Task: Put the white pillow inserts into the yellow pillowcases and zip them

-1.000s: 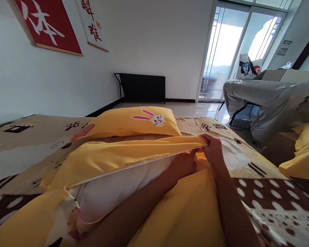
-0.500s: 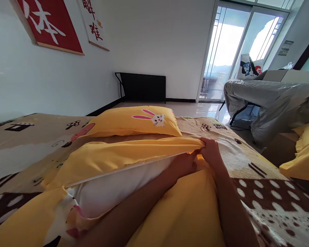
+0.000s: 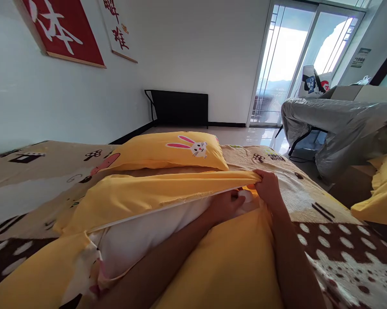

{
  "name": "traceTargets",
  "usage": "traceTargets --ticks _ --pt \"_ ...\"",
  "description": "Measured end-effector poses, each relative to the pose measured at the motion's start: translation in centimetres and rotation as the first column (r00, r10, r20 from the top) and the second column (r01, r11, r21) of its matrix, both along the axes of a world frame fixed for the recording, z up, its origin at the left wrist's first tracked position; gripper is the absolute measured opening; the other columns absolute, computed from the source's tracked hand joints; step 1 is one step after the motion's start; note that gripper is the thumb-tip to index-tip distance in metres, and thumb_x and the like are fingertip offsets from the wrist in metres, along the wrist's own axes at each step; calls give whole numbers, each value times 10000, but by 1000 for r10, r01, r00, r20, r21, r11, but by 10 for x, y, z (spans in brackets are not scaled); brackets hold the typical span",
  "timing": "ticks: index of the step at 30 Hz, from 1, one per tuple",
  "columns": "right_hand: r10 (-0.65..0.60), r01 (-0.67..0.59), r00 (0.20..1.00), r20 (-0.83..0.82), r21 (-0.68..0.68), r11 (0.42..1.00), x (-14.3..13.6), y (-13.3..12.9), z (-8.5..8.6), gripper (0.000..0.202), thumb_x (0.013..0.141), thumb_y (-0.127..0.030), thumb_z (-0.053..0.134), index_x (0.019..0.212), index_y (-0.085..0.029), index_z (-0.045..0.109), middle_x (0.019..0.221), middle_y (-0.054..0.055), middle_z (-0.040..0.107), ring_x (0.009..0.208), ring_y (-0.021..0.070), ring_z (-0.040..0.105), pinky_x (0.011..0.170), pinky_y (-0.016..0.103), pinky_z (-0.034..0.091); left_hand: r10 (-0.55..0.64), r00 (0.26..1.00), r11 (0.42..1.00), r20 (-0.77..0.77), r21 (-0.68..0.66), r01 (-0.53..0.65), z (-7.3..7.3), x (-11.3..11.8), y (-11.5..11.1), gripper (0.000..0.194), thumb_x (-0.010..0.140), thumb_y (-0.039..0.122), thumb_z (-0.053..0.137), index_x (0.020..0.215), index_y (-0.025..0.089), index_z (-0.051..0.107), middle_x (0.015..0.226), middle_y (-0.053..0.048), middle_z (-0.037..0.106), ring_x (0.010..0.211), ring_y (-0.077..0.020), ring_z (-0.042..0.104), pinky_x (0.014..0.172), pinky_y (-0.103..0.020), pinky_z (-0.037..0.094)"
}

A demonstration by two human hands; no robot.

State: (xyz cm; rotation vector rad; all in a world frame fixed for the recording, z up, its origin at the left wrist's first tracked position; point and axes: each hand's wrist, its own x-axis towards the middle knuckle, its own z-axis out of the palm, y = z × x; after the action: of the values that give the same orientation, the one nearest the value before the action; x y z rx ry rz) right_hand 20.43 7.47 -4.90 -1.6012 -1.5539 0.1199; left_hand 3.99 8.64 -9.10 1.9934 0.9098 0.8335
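Observation:
A yellow pillowcase (image 3: 241,253) lies in front of me with its long opening facing up. Inside it shows a white pillow (image 3: 138,240). My left hand (image 3: 226,203) reaches through the opening, its fingers closed on a bunched white corner of that pillow near the right end of the case. At the same end my right hand (image 3: 268,188) is closed around the case's edge and pulls the upper flap taut. The left end of the case has a printed patch in pink and white, partly covered by my left forearm.
A yellow pillow with a rabbit print (image 3: 196,149) lies just beyond on the patterned blanket (image 3: 328,193). To the right, yellow fabric (image 3: 380,193) sits on a cardboard box (image 3: 349,184). Behind it stands a plastic-covered table (image 3: 341,111). A black panel (image 3: 180,109) leans against the far wall.
My left hand has drawn back slightly to the left, and the white pillow corner now shows at its fingertips. My right hand has shifted a little right with the case edge.

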Motion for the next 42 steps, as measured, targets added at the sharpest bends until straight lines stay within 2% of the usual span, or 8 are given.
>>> traceTargets --ticks 3,9,13,17,20,25,31,42 --pt "17 -17 1000 -10 -2 1000 -1 0 0 286 533 -178 538 765 -173 706 660 2 666 627 150 545 617 237 361 -49 997 999 60 15 48 1 1 0 248 824 343 487 917 178 646 945 -30 688 880 -184 606 844 -299 461" --pt "101 -101 995 16 -2 995 -6 -3 0 232 555 -188 490 690 -150 674 593 -10 599 586 130 486 568 228 320 -208 959 959 193 231 162 14 -5 -15 268 891 295 435 987 181 659 1029 -50 678 1023 -176 575 963 -283 409" --pt "111 -110 994 16 -19 994 -10 -5 2 198 540 -185 462 614 -137 640 512 -34 491 558 111 419 530 217 276 -150 966 971 212 215 104 15 -5 -15 255 880 255 440 989 191 661 997 -22 687 953 -160 594 920 -266 437" --pt "154 -154 988 2 -43 987 -10 -3 1 208 575 -196 466 633 -132 655 551 -27 540 585 114 447 560 217 298 -18 973 985 229 172 -22 10 2 -11 244 864 263 464 967 198 676 963 0 703 891 -154 612 871 -262 461" --pt "197 -197 980 -3 -45 979 -9 -2 -1 213 599 -203 462 640 -131 659 573 -20 563 593 117 458 567 219 306 28 957 985 290 155 -76 6 4 -10 245 856 264 486 978 211 693 1022 3 706 952 -158 618 928 -276 447" --pt "188 -188 982 -18 -58 980 -8 -2 -1 226 589 -202 463 653 -130 667 562 -17 564 582 121 458 544 220 297 -20 955 976 296 214 -46 2 1 -9 252 859 281 498 1002 211 692 1052 -17 702 994 -166 619 974 -296 433" --pt "193 -196 980 -49 -64 979 -7 -2 -1 210 577 -209 465 628 -128 653 566 -12 568 594 125 466 553 222 302 25 984 953 178 294 -78 1 1 -8 255 868 283 463 1006 200 661 990 -22 706 890 -158 628 885 -278 471" --pt "170 -172 984 -52 -48 984 -14 -7 4 236 591 -198 443 628 -129 665 553 -18 550 583 120 453 556 220 309 53 995 909 83 408 -83 1 3 -7 231 886 279 441 996 211 633 978 -48 693 908 -177 618 876 -301 461"
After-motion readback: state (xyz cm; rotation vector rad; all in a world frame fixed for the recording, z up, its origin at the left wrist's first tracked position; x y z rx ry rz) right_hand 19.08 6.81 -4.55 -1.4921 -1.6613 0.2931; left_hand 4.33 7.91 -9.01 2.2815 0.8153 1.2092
